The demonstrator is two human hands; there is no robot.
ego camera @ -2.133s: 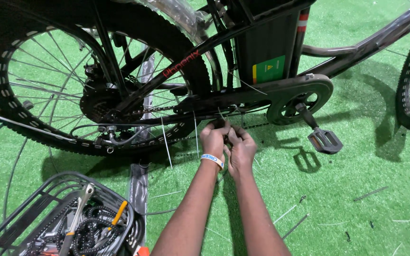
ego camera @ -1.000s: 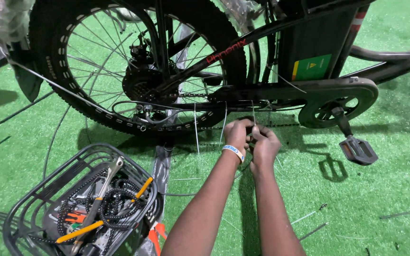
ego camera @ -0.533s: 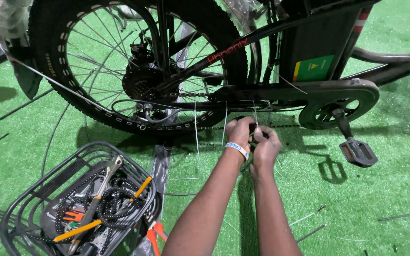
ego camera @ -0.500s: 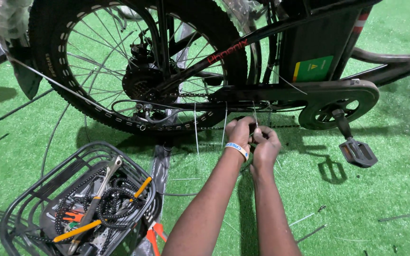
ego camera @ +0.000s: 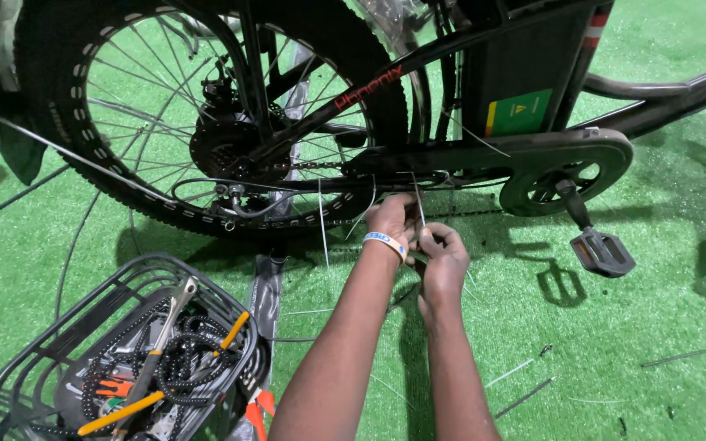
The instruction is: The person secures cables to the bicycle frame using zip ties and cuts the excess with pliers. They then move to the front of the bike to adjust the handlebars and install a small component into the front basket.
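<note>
A single head-worn camera looks steeply down and forward from above the person's own forearms, close to the work. It faces the side of a black bicycle frame (ego camera: 467, 155) standing on green artificial turf (ego camera: 614, 343), its spoked rear wheel (ego camera: 206, 122) upper left. A black wire basket (ego camera: 124, 286) fills the lower left corner.

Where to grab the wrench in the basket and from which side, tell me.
Take the wrench by its long bare shaft, mid-length, coming from above: it lies slanted on top of the chain in the wire basket, jaw end up near the rim, lower end buried among tools.
</note>
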